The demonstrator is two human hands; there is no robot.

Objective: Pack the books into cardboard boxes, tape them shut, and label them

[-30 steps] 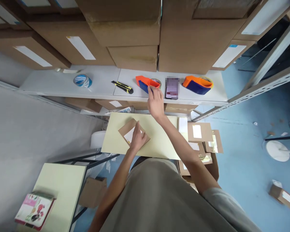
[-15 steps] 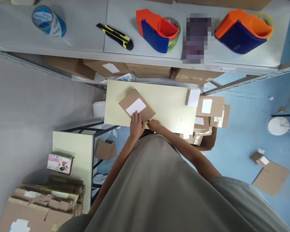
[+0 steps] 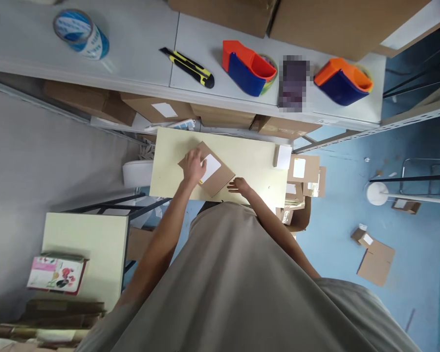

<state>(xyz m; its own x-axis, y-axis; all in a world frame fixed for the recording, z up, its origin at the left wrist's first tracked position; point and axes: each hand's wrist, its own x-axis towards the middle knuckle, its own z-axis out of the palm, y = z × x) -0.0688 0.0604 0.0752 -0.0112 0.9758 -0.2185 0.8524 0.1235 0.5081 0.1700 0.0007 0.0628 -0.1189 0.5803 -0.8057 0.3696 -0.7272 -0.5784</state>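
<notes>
Since half a second ago, the left hand (image 3: 194, 167) has gone from the near side of the cardboard packet (image 3: 222, 180) to its left corner, and the right hand (image 3: 239, 186) has drawn slightly off the near right edge, where its fingers were closed. The packet itself has hardly shifted: it lies slantwise on the pale bench (image 3: 256, 166), directly in front of the person, its white label (image 3: 211, 167) facing up and partly hidden by the left hand. The hands are apart from each other. The left rests over the corner with fingers bent, though whether it grips or merely presses I cannot tell; the right is loose, fingers spread just beside the edge, with contact unclear. I judge the step to be handling and steadying the packet on the bench. The next move would seem to call for the left hand to keep the packet from sliding while the right works along the near right edge. Both tape dispensers (image 3: 245, 73) and the cutter (image 3: 188, 67) lie on the shelf (image 3: 132, 39) beyond, untouched.
</notes>
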